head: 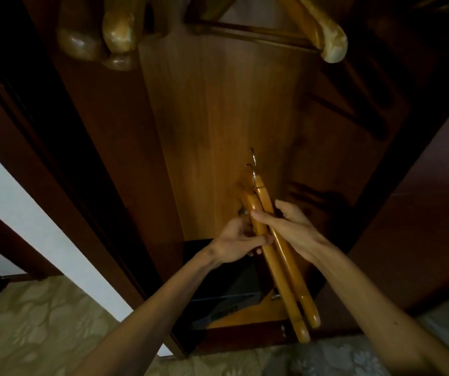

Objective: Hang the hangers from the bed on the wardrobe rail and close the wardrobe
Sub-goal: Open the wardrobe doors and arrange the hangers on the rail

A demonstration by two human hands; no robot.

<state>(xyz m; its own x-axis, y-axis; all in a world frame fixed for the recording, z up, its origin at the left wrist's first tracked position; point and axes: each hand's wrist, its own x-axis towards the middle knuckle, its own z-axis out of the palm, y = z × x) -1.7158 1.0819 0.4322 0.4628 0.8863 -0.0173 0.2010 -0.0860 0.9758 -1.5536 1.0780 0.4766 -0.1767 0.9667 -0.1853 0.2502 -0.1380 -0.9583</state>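
Standing at the open dark-wood wardrobe (pixel 217 104), we hold a bundle of honey-coloured wooden hangers with metal hooks (pixel 277 248), left hand (pixel 238 244) and right hand (pixel 289 229) both curled round it. Several like hangers (pixel 323 31) already hang above. Judged next: separate one, then raise its hook to the unseen rail.

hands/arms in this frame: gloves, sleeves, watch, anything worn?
Nothing worn that shows. Both forearms are bare from the bottom edge of the frame up to the wrists: no sleeves, gloves, watch or bands visible. The left hand and right hand are bare too, with no rings that can be made out. The light is dim, so small details could be missed.
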